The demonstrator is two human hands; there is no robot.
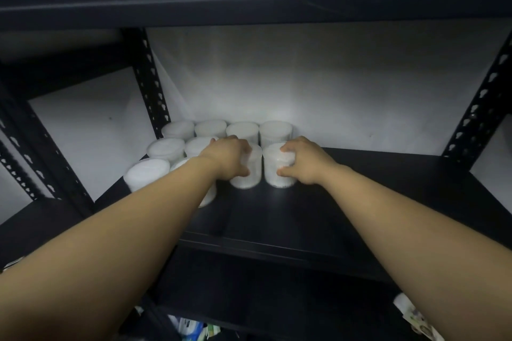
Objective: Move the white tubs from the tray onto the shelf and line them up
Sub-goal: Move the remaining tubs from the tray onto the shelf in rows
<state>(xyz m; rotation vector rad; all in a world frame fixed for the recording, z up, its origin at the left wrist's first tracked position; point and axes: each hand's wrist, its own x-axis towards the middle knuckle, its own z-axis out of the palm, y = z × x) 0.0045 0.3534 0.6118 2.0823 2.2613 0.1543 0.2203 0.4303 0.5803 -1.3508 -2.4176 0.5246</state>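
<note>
Black shelf (374, 202): left post (151, 86) hard against the tub block, open board to the right and front. White tubs (210, 128) stand upright, packed left-rear in rows, contents white, indistinct. Left hand (227, 156), grip curled round a front tub (249, 174). Right hand (302, 160) grasps the neighbouring tub (277, 171); both tubs stand on the shelf, nearly touching.

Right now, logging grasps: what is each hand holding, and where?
Left hand grips a white tub around its side; right hand grips the neighbouring tub likewise. Both tubs stand on the shelf.
</note>
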